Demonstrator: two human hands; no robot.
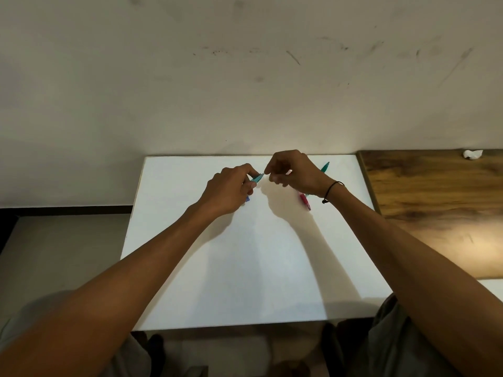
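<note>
My left hand (231, 190) grips a teal pen (257, 178) above the far middle of the white table (245, 268); a blue bit shows under its palm. My right hand (295, 172) pinches at the tip of that teal pen with thumb and forefinger, the other fingers curled. Under my right wrist lie another teal pen (324, 167) and a red pen (305, 202), both partly hidden. A black cord sits on the right wrist.
A wooden table (435, 208) adjoins the white one on the right, with a crumpled white paper (473, 154) at its far edge. A scuffed wall stands right behind both tables. My knees show below the near edge.
</note>
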